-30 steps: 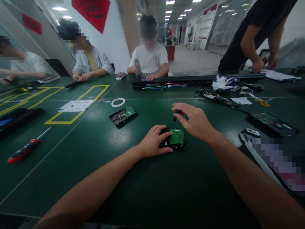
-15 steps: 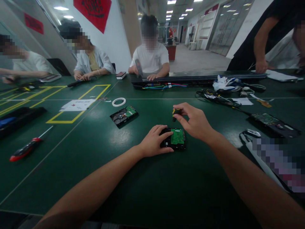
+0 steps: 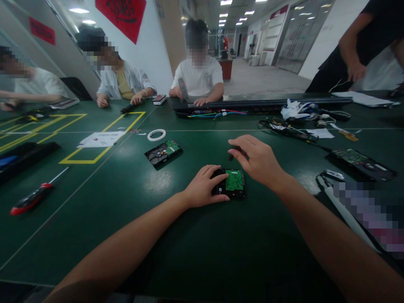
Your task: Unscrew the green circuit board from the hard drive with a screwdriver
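A hard drive (image 3: 235,182), its green circuit board facing up, lies flat on the green table. My left hand (image 3: 206,185) spans its left part, thumb along the near edge and fingers over the far edge and top, holding it against the table. Above the drive's far side, my right hand (image 3: 257,162) pinches the short dark handle of a screwdriver (image 3: 230,156), held upright between thumb and fingers. Most of the handle is hidden by the fingers. I cannot make out its shaft or whether its tip touches the drive.
Another hard drive (image 3: 163,153) lies beyond my left hand, near a white tape roll (image 3: 156,135). A red-and-black screwdriver (image 3: 33,198) lies at left. A third drive (image 3: 361,163) and cables (image 3: 288,129) are at right. Several people are around the table.
My right fingers have shifted slightly around the screwdriver, and its yellow part no longer shows. My left hand stays put. Across the table, a seated person's hands have parted; the standing person's hand has lifted.
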The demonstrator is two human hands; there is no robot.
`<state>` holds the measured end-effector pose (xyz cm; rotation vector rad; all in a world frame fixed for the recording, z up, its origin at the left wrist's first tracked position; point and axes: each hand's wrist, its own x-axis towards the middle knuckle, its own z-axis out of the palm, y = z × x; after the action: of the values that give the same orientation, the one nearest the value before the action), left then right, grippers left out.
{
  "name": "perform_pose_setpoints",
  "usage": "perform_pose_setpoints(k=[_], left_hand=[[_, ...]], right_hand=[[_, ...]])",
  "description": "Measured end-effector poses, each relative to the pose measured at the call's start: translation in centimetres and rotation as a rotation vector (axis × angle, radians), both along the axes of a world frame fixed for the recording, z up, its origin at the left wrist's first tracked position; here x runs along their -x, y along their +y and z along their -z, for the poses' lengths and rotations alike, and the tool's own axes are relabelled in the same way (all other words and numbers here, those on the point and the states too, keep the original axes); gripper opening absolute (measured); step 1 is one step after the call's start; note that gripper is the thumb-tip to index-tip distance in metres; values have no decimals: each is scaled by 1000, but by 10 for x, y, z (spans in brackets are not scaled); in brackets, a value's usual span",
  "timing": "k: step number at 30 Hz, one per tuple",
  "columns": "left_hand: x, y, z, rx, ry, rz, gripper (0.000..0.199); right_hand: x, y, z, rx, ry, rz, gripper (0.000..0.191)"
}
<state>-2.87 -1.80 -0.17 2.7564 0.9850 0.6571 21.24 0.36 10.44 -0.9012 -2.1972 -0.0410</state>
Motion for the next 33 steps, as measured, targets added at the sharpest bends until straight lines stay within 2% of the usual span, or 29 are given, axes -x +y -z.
perform_pose_setpoints(k=[4,12,21,27,29,33], left_hand=[[0,-1,-1,4,-7,-2,79],[0,0,1,4,-2,-6,81],[0,0,0,-11,7,-2,81],[0,-1,0,-6,9,-5,79],[0,-1,0,-5,6,-5,79],[-1,-1,0,-6,5,-10,80]], right_hand=[[0,0,0,-6,60,17,23],[-1,0,-1,78,65,-78,34],[1,-2,0,156,125,-70,19],[2,-1,4,228,170,-69,32],[1,0,6,221,158,-47,33],[0,2,8,135,106,1,22]])
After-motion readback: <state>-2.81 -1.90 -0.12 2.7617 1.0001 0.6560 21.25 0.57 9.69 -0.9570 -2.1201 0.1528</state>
